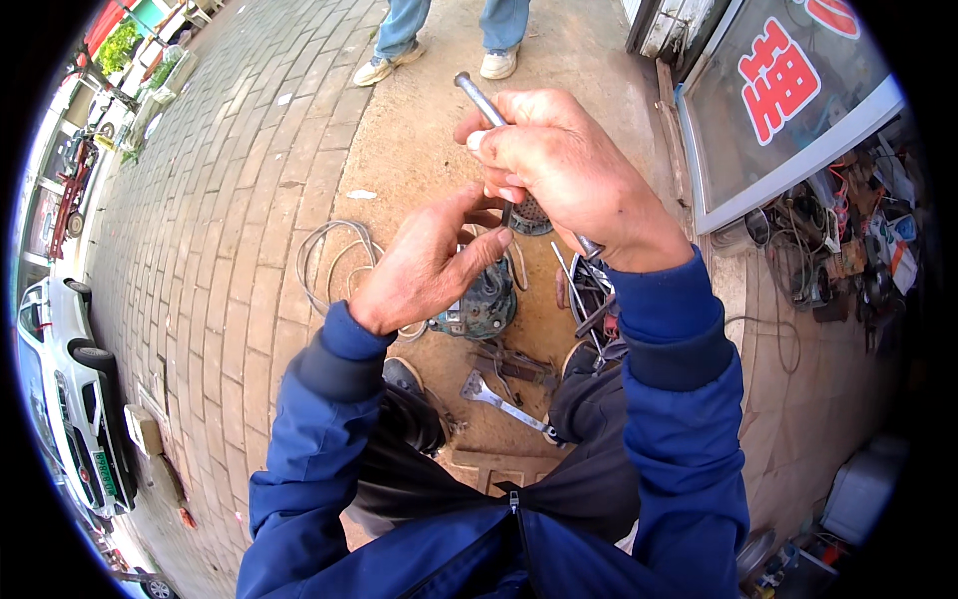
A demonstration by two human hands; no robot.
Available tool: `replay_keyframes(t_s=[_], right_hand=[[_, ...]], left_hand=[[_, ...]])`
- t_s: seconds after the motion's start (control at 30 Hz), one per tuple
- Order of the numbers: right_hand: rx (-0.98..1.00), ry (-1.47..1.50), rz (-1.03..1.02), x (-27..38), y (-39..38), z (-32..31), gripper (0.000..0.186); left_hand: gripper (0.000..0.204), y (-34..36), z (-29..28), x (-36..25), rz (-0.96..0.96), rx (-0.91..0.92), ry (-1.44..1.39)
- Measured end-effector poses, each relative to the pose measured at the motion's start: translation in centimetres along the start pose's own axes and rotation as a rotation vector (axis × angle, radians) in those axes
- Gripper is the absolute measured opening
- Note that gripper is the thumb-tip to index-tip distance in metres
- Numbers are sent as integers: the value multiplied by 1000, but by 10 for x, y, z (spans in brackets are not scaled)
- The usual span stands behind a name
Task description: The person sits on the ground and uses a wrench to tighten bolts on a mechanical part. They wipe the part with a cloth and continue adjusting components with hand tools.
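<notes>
My right hand (594, 175) is closed round a shiny metal bar (483, 101) with a round, wider end; its other end comes out below my palm. Close beside it, the fingers of my left hand (424, 260) are drawn together near a thin dark piece (507, 214) under the bar. Whether that piece belongs to the bar, I cannot tell. Beneath my hands a dirty green machine housing (486, 307), like a motor or pump, stands on the ground, partly hidden by my left hand. Behind my right hand shows a round, perforated part (532, 217).
A large wrench (504, 403) lies between my feet. Loose tools (597, 304) are heaped by my right leg. A coiled cable (324, 265) lies to the left. Ahead stands a person in jeans (402, 28). A glass sign panel (788, 90) and piled parts (848, 240) line the right.
</notes>
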State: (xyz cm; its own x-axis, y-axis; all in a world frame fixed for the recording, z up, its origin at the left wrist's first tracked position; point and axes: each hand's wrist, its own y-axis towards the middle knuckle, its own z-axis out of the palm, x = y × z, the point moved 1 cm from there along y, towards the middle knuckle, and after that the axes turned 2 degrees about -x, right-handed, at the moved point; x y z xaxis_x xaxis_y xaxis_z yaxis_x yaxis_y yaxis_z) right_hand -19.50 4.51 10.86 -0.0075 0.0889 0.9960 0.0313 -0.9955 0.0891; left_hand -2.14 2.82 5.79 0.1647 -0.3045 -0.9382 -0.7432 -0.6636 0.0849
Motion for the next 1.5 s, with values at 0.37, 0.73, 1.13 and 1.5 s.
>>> replay_keyframes(t_s=[0.37, 0.73, 1.13, 1.5], right_hand=[[160, 16, 56, -9, 2, -7, 25], [410, -53, 52, 3, -2, -6, 29], [454, -18, 101, -6, 7, -8, 31], [223, -248, -181, -11, 15, 13, 18]], left_hand=[[30, 3, 5, 0, -55, -40, 71], [34, 0, 3, 7, -134, -7, 203], [26, 0, -13, 14, -139, -75, 256], [62, -5, -38, 8, 126, -520, -442]])
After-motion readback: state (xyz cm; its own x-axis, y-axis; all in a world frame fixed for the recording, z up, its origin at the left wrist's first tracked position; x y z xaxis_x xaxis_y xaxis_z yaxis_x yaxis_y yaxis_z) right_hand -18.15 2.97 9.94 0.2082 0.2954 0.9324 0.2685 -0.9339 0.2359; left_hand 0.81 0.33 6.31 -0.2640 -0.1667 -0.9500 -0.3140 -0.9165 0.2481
